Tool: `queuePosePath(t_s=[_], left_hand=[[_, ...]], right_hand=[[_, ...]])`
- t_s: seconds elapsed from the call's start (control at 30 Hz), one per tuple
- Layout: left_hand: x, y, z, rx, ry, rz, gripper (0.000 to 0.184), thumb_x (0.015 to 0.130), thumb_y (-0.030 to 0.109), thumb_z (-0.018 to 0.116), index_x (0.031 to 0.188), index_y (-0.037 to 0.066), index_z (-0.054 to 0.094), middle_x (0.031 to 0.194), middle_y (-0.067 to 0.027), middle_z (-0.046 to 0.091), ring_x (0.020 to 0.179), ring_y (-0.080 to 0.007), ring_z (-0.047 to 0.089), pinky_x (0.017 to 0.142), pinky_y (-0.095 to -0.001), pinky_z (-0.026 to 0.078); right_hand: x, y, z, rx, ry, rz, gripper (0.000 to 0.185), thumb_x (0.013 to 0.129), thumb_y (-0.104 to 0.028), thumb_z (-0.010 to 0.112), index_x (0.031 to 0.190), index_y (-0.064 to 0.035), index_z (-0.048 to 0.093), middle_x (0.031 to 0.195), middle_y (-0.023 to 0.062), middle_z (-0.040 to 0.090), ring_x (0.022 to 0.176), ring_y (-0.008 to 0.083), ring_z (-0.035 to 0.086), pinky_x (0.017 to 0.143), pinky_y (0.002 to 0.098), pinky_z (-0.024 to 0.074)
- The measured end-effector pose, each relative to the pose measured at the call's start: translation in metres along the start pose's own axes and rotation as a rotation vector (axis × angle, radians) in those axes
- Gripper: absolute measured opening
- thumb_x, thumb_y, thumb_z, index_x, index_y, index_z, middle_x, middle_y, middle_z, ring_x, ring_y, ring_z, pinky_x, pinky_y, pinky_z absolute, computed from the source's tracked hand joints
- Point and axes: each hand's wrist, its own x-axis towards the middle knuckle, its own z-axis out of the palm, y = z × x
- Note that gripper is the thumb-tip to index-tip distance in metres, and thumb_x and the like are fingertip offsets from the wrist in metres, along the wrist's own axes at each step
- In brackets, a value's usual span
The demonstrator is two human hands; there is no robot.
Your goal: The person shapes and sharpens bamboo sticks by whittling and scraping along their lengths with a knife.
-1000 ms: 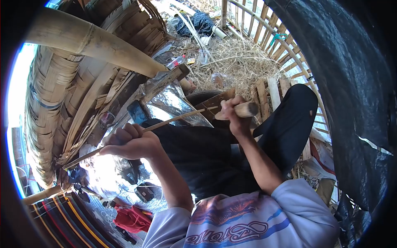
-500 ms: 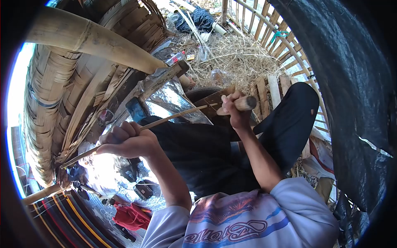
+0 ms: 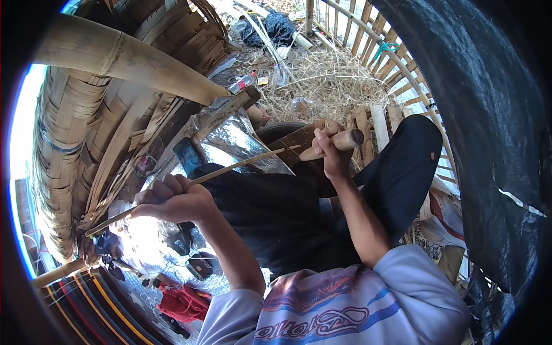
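Note:
My left hand (image 3: 172, 200) is closed round a long thin bamboo strip (image 3: 238, 163). The strip slants across my lap, its lower end near the woven bamboo at left and its far end close to my right hand. My right hand (image 3: 332, 150) grips the thick, pale wooden handle (image 3: 348, 140) of a knife, the round butt pointing right. A thin dark blade (image 3: 292, 151) shows beside the strip's far end; whether they touch I cannot tell.
A thick bamboo pole (image 3: 138, 57) crosses at upper left above woven bamboo panels (image 3: 72, 132). Dry straw (image 3: 339, 77) covers the ground ahead. Black sheeting (image 3: 477, 115) hangs at right. Beside my left arm lie a red cloth (image 3: 183, 303) and a small black box (image 3: 199, 266).
The knife handle has shifted slightly right and up, away from the strip's end. My left hand has moved a little left and down, still holding the strip.

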Motion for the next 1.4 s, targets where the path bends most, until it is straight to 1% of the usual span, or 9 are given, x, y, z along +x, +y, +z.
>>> queuePosePath(t_s=[0.1, 0.23, 0.33, 0.5, 0.87, 1.07, 1.13, 1.3, 1.4], left_hand=[[-0.005, 0.005, -0.002, 0.007, 0.08, -0.032, 0.05, 0.093, 0.057, 0.027, 0.064, 0.018, 0.019, 0.05, 0.0068, 0.009, 0.04, -0.0031, 0.008, 0.033, -0.0196, 0.008], [-0.005, 0.007, -0.004, 0.063, 0.076, 0.002, 0.05, 0.093, 0.058, 0.027, 0.064, 0.018, 0.02, 0.05, 0.0071, 0.009, 0.04, -0.0029, 0.008, 0.033, -0.0197, 0.007], [-0.006, 0.006, 0.0, 0.016, 0.046, 0.0, 0.05, 0.093, 0.057, 0.028, 0.063, 0.018, 0.02, 0.05, 0.0071, 0.009, 0.04, -0.0028, 0.008, 0.033, -0.0194, 0.007], [-0.004, 0.005, -0.005, 0.003, 0.035, -0.012, 0.05, 0.094, 0.057, 0.028, 0.063, 0.018, 0.02, 0.049, 0.0067, 0.009, 0.04, -0.0027, 0.008, 0.033, -0.0193, 0.007], [-0.005, 0.008, -0.004, 0.01, 0.048, -0.045, 0.05, 0.094, 0.057, 0.026, 0.063, 0.018, 0.022, 0.049, 0.0069, 0.009, 0.04, -0.0038, 0.007, 0.034, -0.0196, 0.007], [-0.003, 0.006, -0.008, 0.047, 0.112, -0.018, 0.051, 0.093, 0.058, 0.027, 0.063, 0.018, 0.021, 0.049, 0.0067, 0.009, 0.04, -0.0041, 0.007, 0.034, -0.0194, 0.007], [-0.003, 0.004, -0.015, -0.034, 0.026, -0.017, 0.05, 0.094, 0.057, 0.027, 0.063, 0.018, 0.022, 0.049, 0.0067, 0.009, 0.04, -0.0039, 0.008, 0.033, -0.0192, 0.007], [-0.004, 0.007, -0.006, -0.001, 0.061, -0.046, 0.05, 0.093, 0.058, 0.028, 0.064, 0.018, 0.022, 0.049, 0.007, 0.009, 0.04, -0.0037, 0.008, 0.034, -0.0201, 0.008], [-0.004, 0.004, -0.011, -0.027, 0.051, -0.031, 0.05, 0.093, 0.058, 0.028, 0.064, 0.018, 0.022, 0.049, 0.0071, 0.009, 0.04, -0.0037, 0.007, 0.034, -0.0203, 0.007]], right_hand=[[-0.015, 0.008, 0.004, -0.396, -0.141, -0.243, 0.023, 0.079, -0.004, 0.065, 0.059, -0.004, 0.051, 0.057, -0.0006, 0.051, 0.05, 0.0056, 0.046, 0.049, 0.0228, 0.0374], [-0.014, 0.01, 0.002, -0.312, -0.084, -0.058, 0.026, 0.078, -0.006, 0.066, 0.058, -0.0043, 0.049, 0.056, -0.0003, 0.049, 0.053, 0.0055, 0.046, 0.05, 0.024, 0.0378], [-0.009, 0.017, -0.003, -0.571, -0.208, -0.298, 0.027, 0.08, -0.007, 0.065, 0.062, -0.0069, 0.045, 0.056, -0.0011, 0.048, 0.054, 0.0053, 0.046, 0.051, 0.0221, 0.0364], [-0.011, 0.02, -0.005, -0.301, -0.067, -0.058, 0.026, 0.076, -0.005, 0.067, 0.057, -0.0044, 0.048, 0.054, -0.0015, 0.048, 0.052, 0.0038, 0.043, 0.05, 0.0233, 0.0363], [-0.002, 0.022, -0.006, -0.349, -0.055, -0.022, 0.026, 0.076, -0.006, 0.066, 0.058, -0.004, 0.049, 0.054, -0.0002, 0.049, 0.052, 0.0047, 0.044, 0.049, 0.0237, 0.0363], [-0.005, 0.018, -0.004, -0.532, -0.169, -0.215, 0.026, 0.077, -0.008, 0.066, 0.058, -0.0049, 0.049, 0.054, -0.0014, 0.047, 0.053, 0.0039, 0.042, 0.05, 0.0225, 0.036], [-0.008, 0.027, -0.008, -0.293, -0.038, -0.035, 0.027, 0.077, -0.007, 0.066, 0.057, -0.0054, 0.048, 0.054, -0.0017, 0.047, 0.053, 0.0035, 0.041, 0.05, 0.0227, 0.0349], [-0.004, 0.025, -0.007, -0.486, -0.09, -0.038, 0.027, 0.077, -0.007, 0.067, 0.058, -0.0056, 0.047, 0.054, -0.0027, 0.047, 0.052, 0.0033, 0.041, 0.05, 0.0233, 0.0349], [-0.006, 0.032, -0.012, -0.51, -0.12, -0.161, 0.027, 0.076, -0.008, 0.068, 0.057, -0.006, 0.049, 0.055, -0.0025, 0.048, 0.049, 0.0051, 0.043, 0.047, 0.0235, 0.0344]])
